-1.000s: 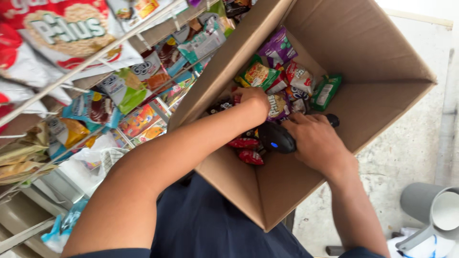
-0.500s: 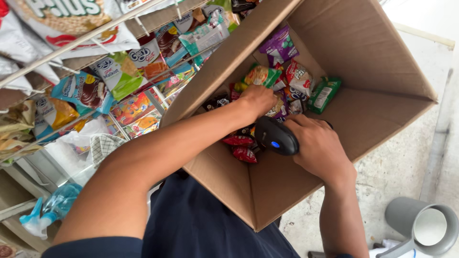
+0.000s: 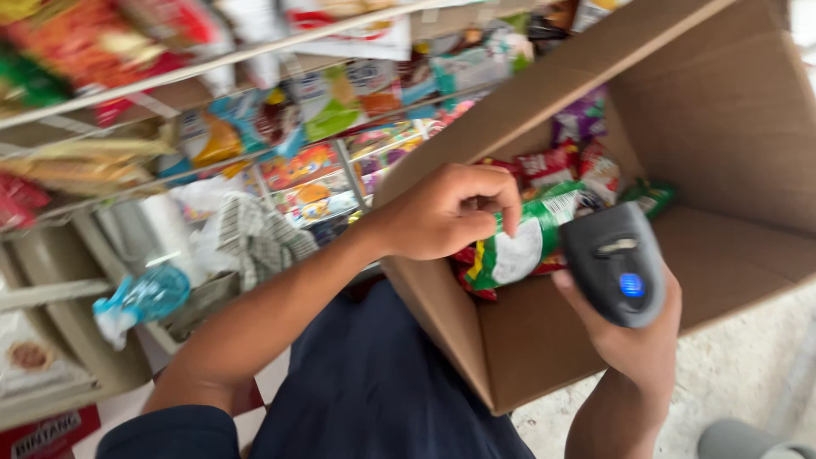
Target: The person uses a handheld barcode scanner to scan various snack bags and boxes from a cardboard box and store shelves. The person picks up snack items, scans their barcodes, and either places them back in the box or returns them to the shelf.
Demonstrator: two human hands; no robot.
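A dark handheld scanner, its blue light lit, is gripped in the right hand nearest the viewer, fingers wrapped shut around its body. Just beside it, a green snack packet is pinched between thumb and curled fingers of the left hand, held over the near wall of an open cardboard box. The packet's white label side is turned toward the scanner, so a scan appears to be in hand; steady alignment seems called for. More packets lie deeper in the box. Beyond, blurred wire shelves of snacks are seen, with pale floor below.
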